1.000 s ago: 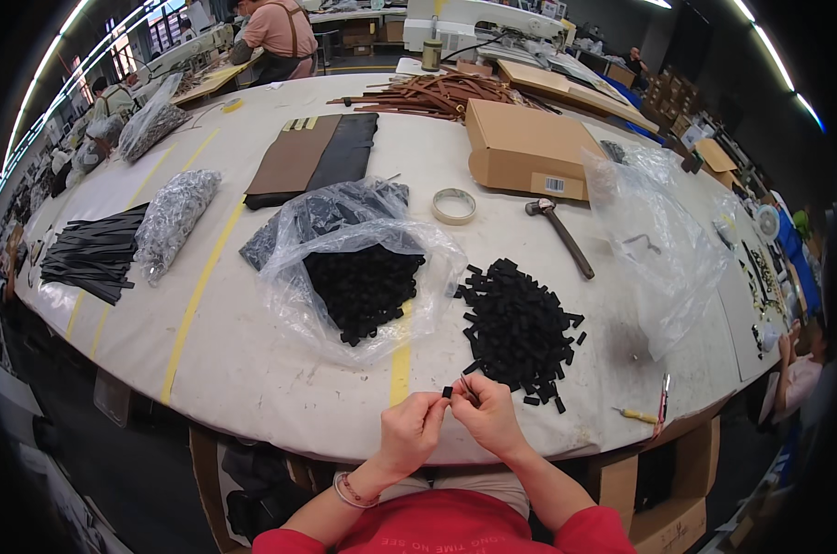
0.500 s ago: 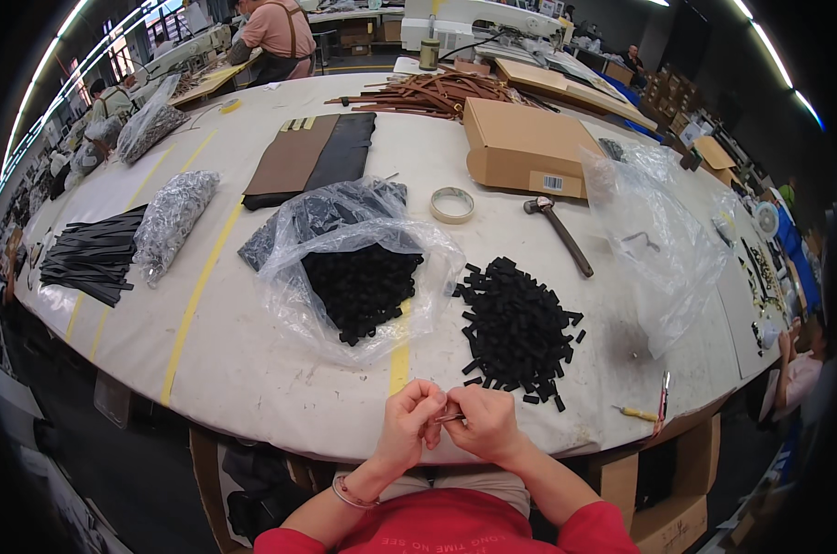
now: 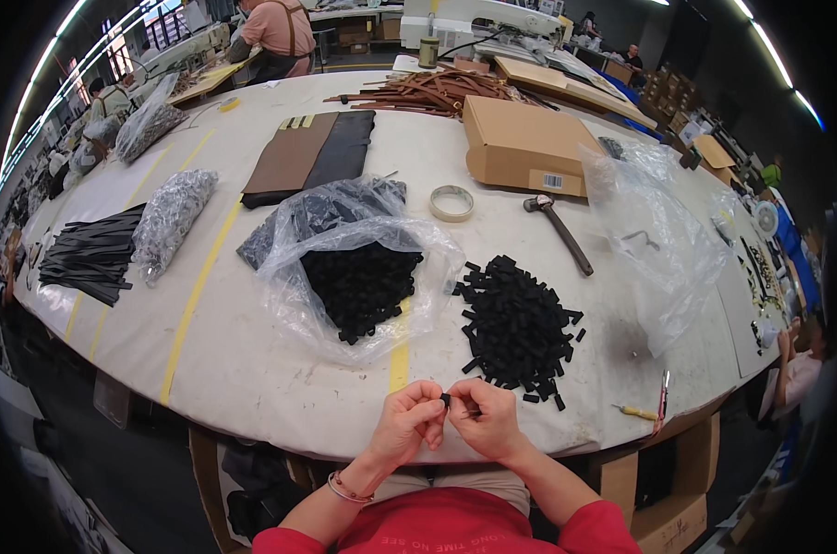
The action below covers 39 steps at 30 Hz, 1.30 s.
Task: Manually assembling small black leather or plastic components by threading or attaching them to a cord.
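Note:
Close to the table's near edge, my left hand (image 3: 410, 421) pinches a small black piece (image 3: 446, 399) that looks like those in the heap. My right hand (image 3: 485, 418) is closed beside it, its fingertips at the same piece, with a thin dark tool partly hidden in its grip. Just beyond, to the right, lies a heap of small black tube-like pieces (image 3: 518, 323). Left of that heap, a clear plastic bag (image 3: 427, 309) lies with its mouth open, full of the same black pieces (image 3: 358, 291).
A hammer (image 3: 564, 238), a tape roll (image 3: 451, 203) and a cardboard box (image 3: 527, 143) lie farther back. An awl (image 3: 634, 412) is near the right edge. Black strips (image 3: 90, 251) and a filled bag (image 3: 174, 217) lie left; an empty plastic bag (image 3: 663, 249) lies right.
The black piece now shows between my fingertips, where a thin tool end showed before. My hands have shifted only slightly; the heap and the bag look the same.

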Tool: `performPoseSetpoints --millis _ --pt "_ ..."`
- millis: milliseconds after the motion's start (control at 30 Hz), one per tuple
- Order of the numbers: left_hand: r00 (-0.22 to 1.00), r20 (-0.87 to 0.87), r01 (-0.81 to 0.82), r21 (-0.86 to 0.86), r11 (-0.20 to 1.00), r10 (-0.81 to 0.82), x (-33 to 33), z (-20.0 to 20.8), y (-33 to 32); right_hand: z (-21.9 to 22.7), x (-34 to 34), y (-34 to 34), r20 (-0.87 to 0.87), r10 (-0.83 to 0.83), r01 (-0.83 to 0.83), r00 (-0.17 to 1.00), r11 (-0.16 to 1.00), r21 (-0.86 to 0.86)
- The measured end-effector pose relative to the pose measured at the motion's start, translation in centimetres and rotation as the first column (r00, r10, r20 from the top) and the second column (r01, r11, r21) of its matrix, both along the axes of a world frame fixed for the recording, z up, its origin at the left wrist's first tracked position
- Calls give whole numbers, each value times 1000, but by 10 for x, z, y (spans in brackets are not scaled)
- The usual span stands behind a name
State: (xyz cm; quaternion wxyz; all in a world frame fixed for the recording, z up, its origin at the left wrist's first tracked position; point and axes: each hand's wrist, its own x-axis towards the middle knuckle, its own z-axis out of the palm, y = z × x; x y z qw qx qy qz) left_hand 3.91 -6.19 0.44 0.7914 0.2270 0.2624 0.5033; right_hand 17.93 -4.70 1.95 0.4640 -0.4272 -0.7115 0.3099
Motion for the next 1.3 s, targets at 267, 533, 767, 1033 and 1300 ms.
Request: performPoseSetpoints --millis 267,533,767,1033,1300 --pt "981 -151 -119 3 993 118 3 7 -5 -4 1 2 193 -11 -47 981 954 297" --pt "948 -310 -8 187 982 67 -5 5 -5 10 11 13 -567 23 -452 823 631 -631" --pt "805 -584 95 308 947 109 -13 10 -4 1 15 15 -765 -47 -721 643 302 -624" --pt "665 -719 139 386 912 203 -9 17 -6 1 15 18 -623 168 -625 764 429 -652" --pt "284 -519 203 855 478 806 8 -11 5 12 -3 17 113 120 -82 986 952 -296"
